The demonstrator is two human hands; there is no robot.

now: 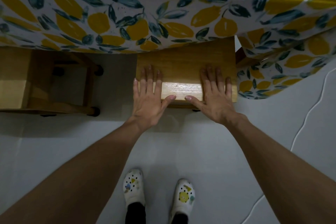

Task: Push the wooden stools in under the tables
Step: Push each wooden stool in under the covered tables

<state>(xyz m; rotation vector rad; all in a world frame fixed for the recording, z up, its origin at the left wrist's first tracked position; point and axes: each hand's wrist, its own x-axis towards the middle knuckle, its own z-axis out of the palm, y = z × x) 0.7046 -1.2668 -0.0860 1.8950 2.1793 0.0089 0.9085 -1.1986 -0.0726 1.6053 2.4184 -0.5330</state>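
A wooden stool stands in front of me, its far part tucked under the hanging edge of a lemon-print tablecloth that covers the table. My left hand lies flat on the left part of the seat, fingers straight and spread. My right hand lies flat on the right part, fingers straight too. Both thumbs rest along the seat's near edge. A second wooden stool stands to the left, partly under the same cloth.
Pale floor stretches below the stool, where my two white patterned shoes stand. At the right, another stretch of lemon cloth hangs over a second table's corner. A thin white cable runs along the floor at the right.
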